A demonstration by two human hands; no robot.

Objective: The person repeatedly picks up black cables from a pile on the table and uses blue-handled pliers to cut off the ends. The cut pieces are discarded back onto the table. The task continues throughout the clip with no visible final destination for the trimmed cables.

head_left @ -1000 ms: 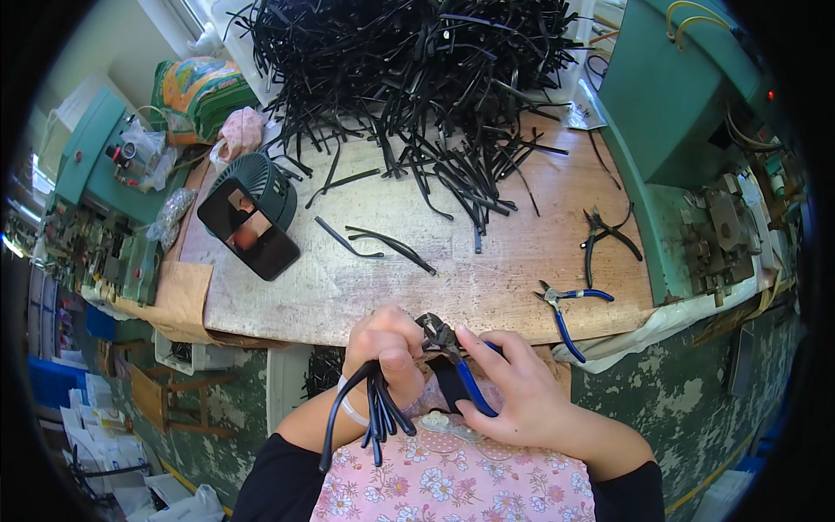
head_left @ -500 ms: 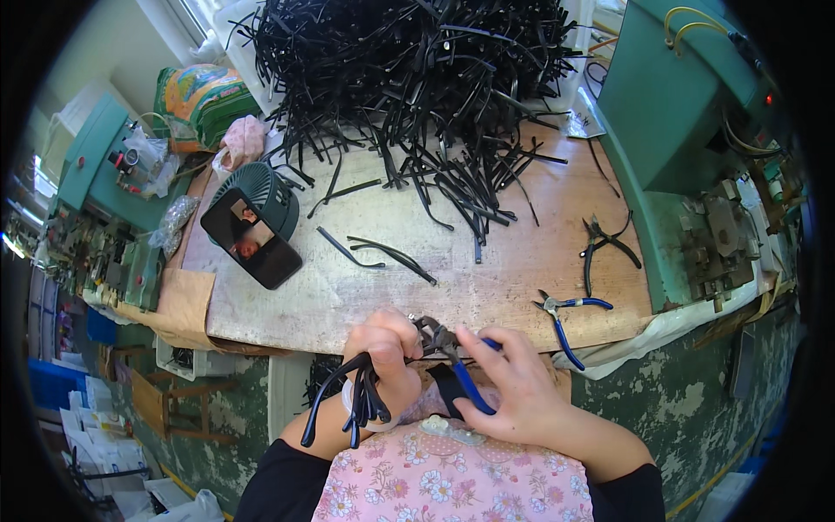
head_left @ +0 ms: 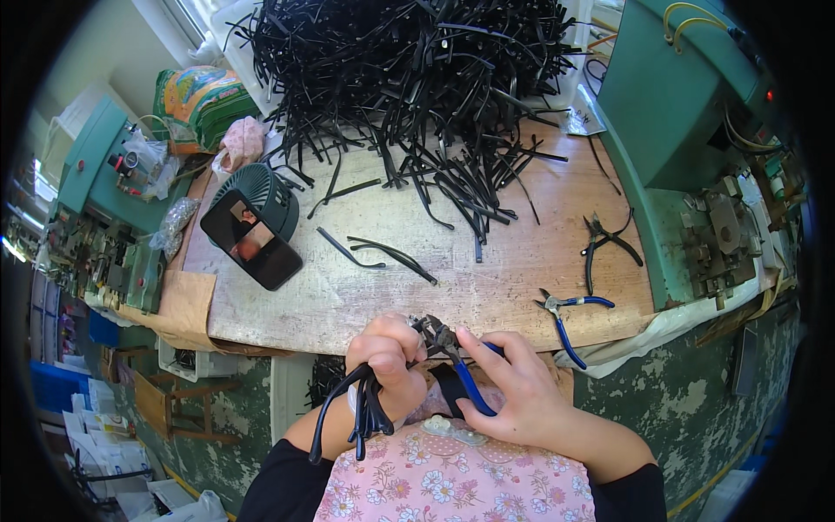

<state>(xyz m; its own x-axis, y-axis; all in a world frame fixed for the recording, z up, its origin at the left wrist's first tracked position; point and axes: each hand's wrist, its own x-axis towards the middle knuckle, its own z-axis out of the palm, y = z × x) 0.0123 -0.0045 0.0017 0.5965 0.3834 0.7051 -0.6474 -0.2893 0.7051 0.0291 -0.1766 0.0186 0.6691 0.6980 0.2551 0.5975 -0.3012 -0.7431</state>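
At the near edge of the surface (head_left: 291,315), the left hand (head_left: 383,352) has its grip closed around curved black strips (head_left: 364,409), ends hanging down; the right hand (head_left: 520,389) grips blue-handled pliers (head_left: 470,385), jaws by the left fingertips (spare blue-handled cutters (head_left: 570,329) lie at the near right corner).

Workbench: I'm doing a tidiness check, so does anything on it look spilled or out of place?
Mildly: the heap of black strips straggles onto the workbench, a few lying apart near the phone. It looks spilled, though it may be usual here.
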